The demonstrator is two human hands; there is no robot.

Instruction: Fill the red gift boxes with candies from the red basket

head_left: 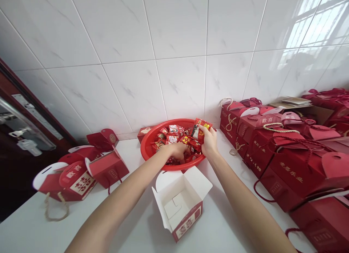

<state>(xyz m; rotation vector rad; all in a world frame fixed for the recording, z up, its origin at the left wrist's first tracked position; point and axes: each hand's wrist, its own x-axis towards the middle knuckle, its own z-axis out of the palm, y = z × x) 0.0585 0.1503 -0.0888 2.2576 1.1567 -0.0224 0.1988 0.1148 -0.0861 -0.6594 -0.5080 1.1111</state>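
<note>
A red plastic basket (149,139) by the wall holds many small red wrapped snack packets (172,139). My left hand (177,150) reaches down among them, its fingers curled; what they grip, if anything, is hidden. Over the basket's right rim, my right hand (209,139) is closed around a red and white snack packet (196,132). Just in front of the basket stands a white-lined red gift box (174,213) with its flaps spread apart, and no contents show inside it.
Rows of red gift boxes with rope handles (275,165) fill the counter's right side. Several more red boxes (79,176) sit at the left, near a dark door with keys in its lock (28,144). A tiled wall (180,85) bounds the back of the white counter (136,227).
</note>
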